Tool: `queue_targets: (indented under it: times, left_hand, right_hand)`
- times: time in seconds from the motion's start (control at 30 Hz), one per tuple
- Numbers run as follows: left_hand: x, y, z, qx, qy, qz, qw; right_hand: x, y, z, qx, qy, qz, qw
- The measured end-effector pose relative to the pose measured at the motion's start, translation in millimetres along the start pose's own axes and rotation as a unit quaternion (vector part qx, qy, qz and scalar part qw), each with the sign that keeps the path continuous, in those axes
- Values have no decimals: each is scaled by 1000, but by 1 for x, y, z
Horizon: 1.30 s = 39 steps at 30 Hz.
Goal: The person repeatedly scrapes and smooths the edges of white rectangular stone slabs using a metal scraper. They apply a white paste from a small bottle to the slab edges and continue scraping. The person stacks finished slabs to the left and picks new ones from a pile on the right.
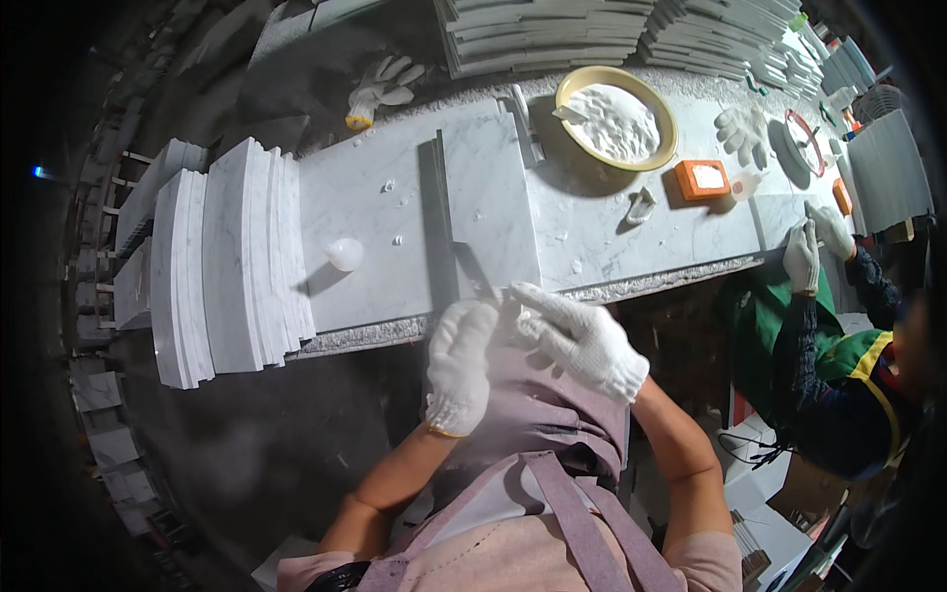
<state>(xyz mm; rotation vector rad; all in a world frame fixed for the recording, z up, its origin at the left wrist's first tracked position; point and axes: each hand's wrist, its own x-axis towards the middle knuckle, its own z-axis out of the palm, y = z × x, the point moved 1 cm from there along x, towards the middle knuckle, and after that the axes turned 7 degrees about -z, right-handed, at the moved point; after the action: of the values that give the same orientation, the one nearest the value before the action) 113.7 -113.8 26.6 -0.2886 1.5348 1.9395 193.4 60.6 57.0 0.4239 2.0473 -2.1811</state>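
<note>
Both hands wear white knit gloves and come together just off the near edge of the workbench, in front of my apron. My left hand (462, 360) is smeared by motion, so its fingers cannot be made out clearly. My right hand (582, 340) has curled fingers, the index reaching toward the left hand. Something small and pale seems to sit in its grip, too unclear to name. A grey, blade-like shape, perhaps a shadow, shows just beyond the fingertips. Past them, a long white marble strip (483, 187) lies across the pale marble worktop (375, 212).
Marble strips (247, 252) stand stacked at left; more slabs (547, 35) are piled at the back. A yellow bowl (675, 133) holds white paste. Nearby are an orange block (702, 180), a translucent round cup (344, 255) and loose gloves (380, 94). A gloved co-worker (838, 345) works at right.
</note>
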Motion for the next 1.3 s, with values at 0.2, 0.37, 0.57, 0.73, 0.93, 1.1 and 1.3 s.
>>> queue_targets:
  times: [0.2, 0.37, 0.57, 0.73, 0.93, 1.1, 1.3]
  left_hand:
    - [3, 16, -5, -111, -96, -66, 987]
    - [-12, 8, -12, -32, -98, -111, 988]
    - [-22, 2, -11, 44, -60, -167, 983]
    - [-27, 7, 11, 110, -93, -183, 972]
    - [-15, -22, 75, 72, -208, -224, 950]
    - [9, -55, 111, 124, -162, -211, 956]
    - [25, -67, 109, 159, -120, -188, 962]
  right_hand:
    - [94, -34, -78, -473, 267, -231, 808]
    - [163, -60, -106, -635, 273, -184, 699]
    - [189, -73, -118, -695, 226, -138, 669]
    - [110, -63, -138, -338, 330, -299, 829]
    - [-31, 35, -90, 67, 480, -201, 851]
    - [-52, 87, -62, 127, 562, -96, 811]
    - [-38, 103, -71, 68, 478, -82, 872]
